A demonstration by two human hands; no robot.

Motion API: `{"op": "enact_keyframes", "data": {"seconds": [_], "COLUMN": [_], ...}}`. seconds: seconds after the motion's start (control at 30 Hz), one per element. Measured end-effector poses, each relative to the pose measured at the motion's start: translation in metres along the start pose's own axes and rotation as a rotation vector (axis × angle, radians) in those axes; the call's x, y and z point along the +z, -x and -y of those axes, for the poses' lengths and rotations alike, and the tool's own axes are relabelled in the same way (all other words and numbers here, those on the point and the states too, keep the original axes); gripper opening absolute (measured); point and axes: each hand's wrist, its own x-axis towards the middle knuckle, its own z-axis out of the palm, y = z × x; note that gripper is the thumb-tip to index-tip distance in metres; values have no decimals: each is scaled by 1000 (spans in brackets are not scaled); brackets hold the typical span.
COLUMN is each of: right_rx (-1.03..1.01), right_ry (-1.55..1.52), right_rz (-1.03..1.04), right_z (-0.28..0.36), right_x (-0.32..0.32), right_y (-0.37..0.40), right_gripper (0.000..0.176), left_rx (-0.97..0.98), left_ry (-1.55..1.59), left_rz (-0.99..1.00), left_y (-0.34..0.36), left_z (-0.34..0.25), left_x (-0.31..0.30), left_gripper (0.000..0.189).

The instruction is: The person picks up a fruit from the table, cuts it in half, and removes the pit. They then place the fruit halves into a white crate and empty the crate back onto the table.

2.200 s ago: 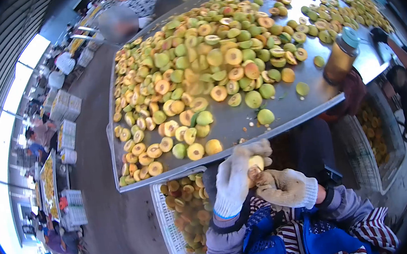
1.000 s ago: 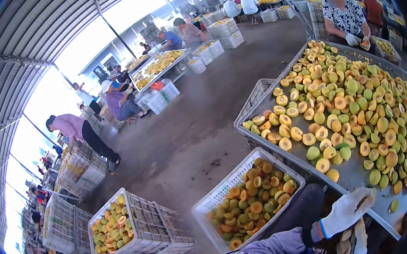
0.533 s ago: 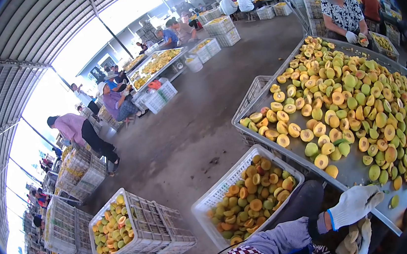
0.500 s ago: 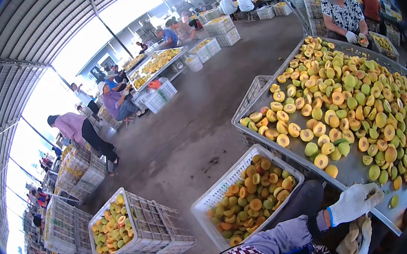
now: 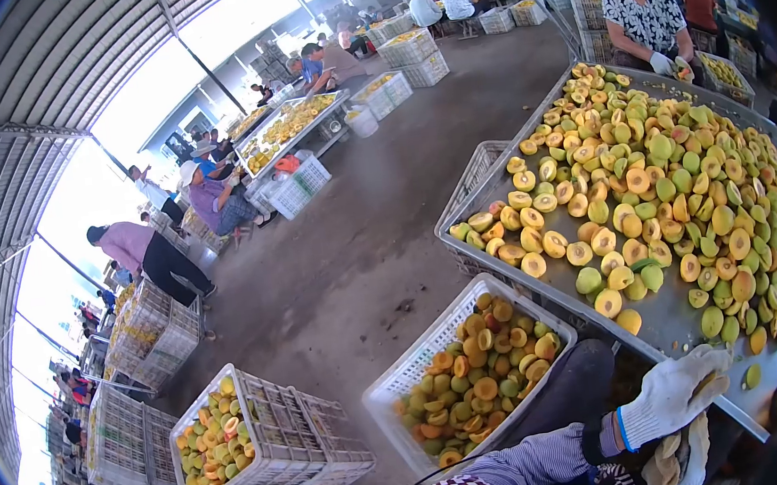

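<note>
My left hand point(image 5: 672, 396), in a white knitted glove, is raised over the near edge of the metal table point(image 5: 693, 349). Its fingers are curled together around something small and brownish that I cannot make out. Just below it is my right hand point(image 5: 686, 457), in a white and tan glove, partly hidden by the left one; its fingers do not show clearly. Halved yellow-green fruit point(image 5: 685, 183) with orange flesh lies heaped across the table, with a few loose pieces near my left hand.
A white crate of fruit point(image 5: 385, 402) stands beside my leg, left of the table. Farther left is another filled crate point(image 5: 266, 426). Across the table a co-worker point(image 5: 645, 21) in a patterned shirt handles fruit. Other people work at tables and crates behind.
My left hand has shifted slightly left, its fingers now curled over a brownish thing. The view has tilted a little. The co-worker's head has moved left.
</note>
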Motion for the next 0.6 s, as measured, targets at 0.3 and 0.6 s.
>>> {"op": "enact_keyframes", "data": {"seconds": [0.3,0.6], "right_rx": [134,440], "right_ry": [-678,-997], "right_rz": [-373,-39], "right_z": [-37,20], "right_x": [-9,26], "right_y": [13,9], "right_gripper": [35,36], "left_rx": [53,-33], "left_ry": [89,771], "left_rz": [100,166], "left_y": [3,15], "left_z": [6,7], "left_x": [-1,7], "left_gripper": [24,22]}}
